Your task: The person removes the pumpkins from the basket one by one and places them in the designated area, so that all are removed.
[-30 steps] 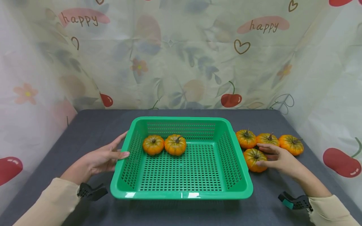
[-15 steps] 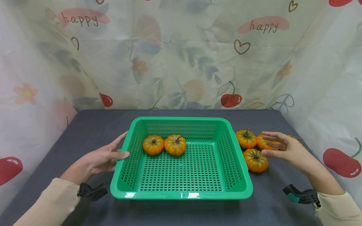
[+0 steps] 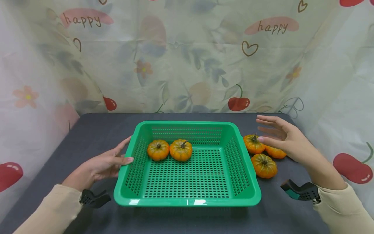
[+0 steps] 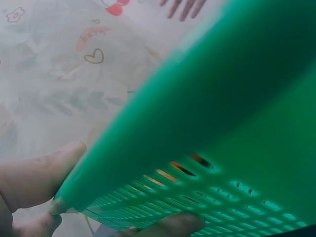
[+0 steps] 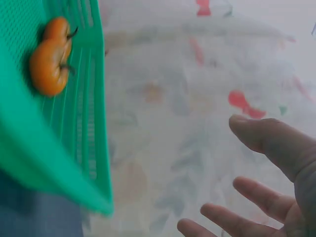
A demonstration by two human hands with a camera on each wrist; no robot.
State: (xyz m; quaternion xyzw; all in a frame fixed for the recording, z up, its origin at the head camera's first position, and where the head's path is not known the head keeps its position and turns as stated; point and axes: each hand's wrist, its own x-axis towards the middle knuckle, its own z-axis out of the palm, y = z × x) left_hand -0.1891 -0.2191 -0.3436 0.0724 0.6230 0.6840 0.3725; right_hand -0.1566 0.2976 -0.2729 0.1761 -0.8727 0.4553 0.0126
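My left hand holds the left rim of a green plastic basket, thumb over the edge and fingers against the outer wall. In the left wrist view the thumb lies on the rim. Two small orange pumpkins, one at the left and one beside it, sit inside the basket. My right hand is raised over the pumpkins outside the basket, fingers spread, with nothing in it. Below it are a rear pumpkin, a partly covered pumpkin and a front pumpkin.
A dark cloth-covered table bears the basket. Patterned curtains enclose the back and both sides. A dark band is on the right wrist, and another band on the left.
My right hand leaves the front pumpkin, moves right over the others, then rises up and back to the left. It now covers the far-right pumpkin. My left hand and the basket stay put.
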